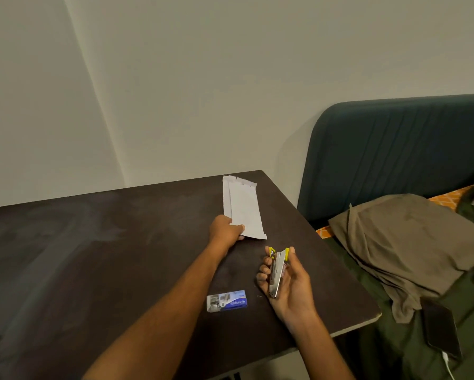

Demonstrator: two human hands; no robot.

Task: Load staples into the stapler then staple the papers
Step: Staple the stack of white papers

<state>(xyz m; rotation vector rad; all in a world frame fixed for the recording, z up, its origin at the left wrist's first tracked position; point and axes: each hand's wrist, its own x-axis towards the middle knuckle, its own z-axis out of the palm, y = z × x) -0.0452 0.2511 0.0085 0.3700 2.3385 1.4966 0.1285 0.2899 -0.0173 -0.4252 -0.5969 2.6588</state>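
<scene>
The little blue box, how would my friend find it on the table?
Look at the dark table, near its front right side. The little blue box lies flat between the person's two forearms, left of the right hand holding the stapler. It is the only blue thing there.

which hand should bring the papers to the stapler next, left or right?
Left, probably. The left hand already grips the near end of the papers on the table, while the right hand is occupied holding the stapler.
</scene>
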